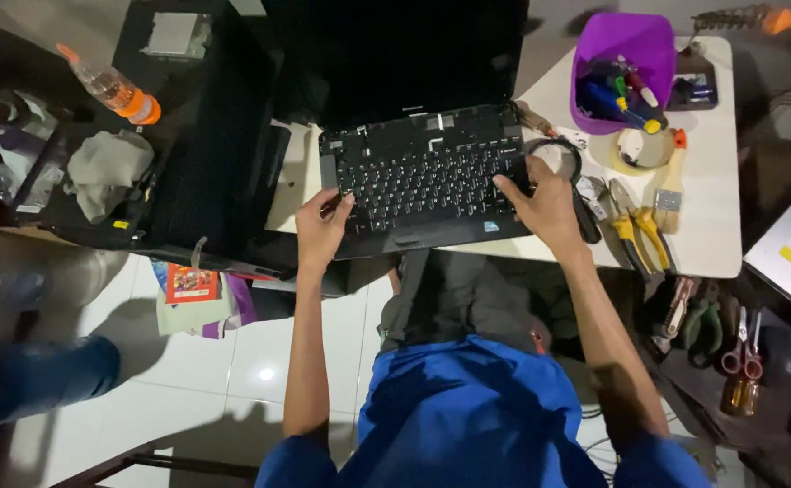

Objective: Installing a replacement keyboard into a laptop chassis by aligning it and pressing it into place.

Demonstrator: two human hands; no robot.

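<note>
- Biggest first: the white surface (712,217) carries everything, and its near edge runs just behind the person's lap.
- On it sits the black laptop (423,136), lid open, screen dark and standing at the far side; its long axis runs left to right, slightly tilted, with the near edge hanging over the surface's near edge.
- The keyboard (432,176) looks loose, the strip above it stripped bare with small openings showing.
- Left hand (321,226) at the laptop's near-left corner, fingers curled narrow on the keyboard's left edge.
- Right hand (545,203) at the keyboard's right edge, fingers spread and pressing down, gripping nothing that shows.
- Far right, a purple tub (626,54) of tools.
- Just right of the right hand, yellow-handled pliers (640,230) and a small brush (671,185) crowd that side.
- Left of the laptop, little bare surface shows.
</note>
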